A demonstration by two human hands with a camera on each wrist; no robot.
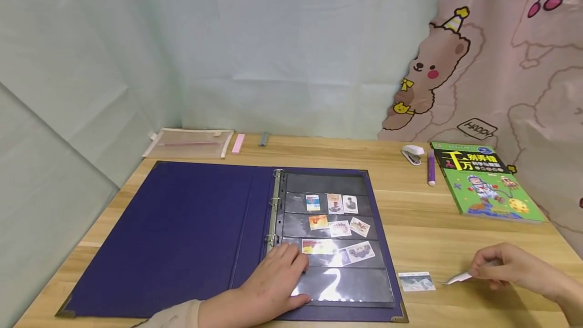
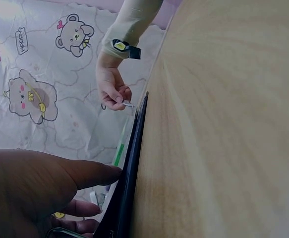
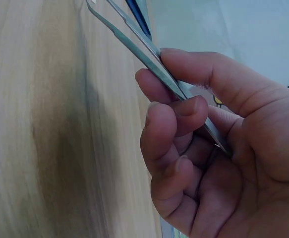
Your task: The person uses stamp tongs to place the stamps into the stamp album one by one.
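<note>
A navy ring binder lies spread on the wooden table, with a black pocket page on its right side. Several small stamps sit in the page's middle rows; the top and bottom rows hold none. My left hand rests on the page's lower left, fingers relaxed, thumb out toward the bottom row. Right of the binder, a grey-and-white stamp lies on the wood. My right hand holds bent-tip tweezers between thumb and fingers, their tips parted and close to that stamp's right edge.
At the back left lie a mesh zip pouch, a pink strip and a small grey piece. A white stapler, a purple marker and a green book occupy the back right. Fabric curtains hang behind the table.
</note>
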